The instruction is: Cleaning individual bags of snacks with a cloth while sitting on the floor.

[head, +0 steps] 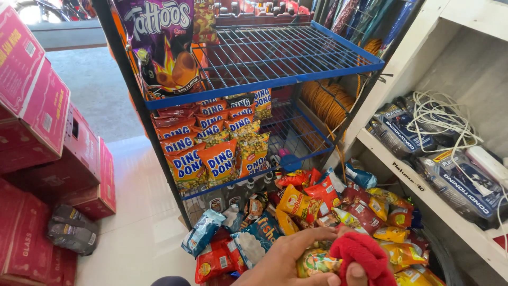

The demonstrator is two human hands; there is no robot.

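Bottom centre of the frame: left hand [283,259] curled around a small yellow-green foil snack packet [313,263], fingers closed over its top edge, packet low in the pile of mixed snack bags [338,212]. Just right of it, right hand [355,274] mostly hidden under a bunched red fuzzy cloth [365,255], only a thumb tip showing; grip impossible to tell. Above, centre frame, a blue wire rack shelf [275,79] with orange-and-blue snack bags [219,161] below it. Far left, stacked red cardboard cartons [37,116]. Right side, white wooden shelf [423,198] carrying coiled white cable [439,116].
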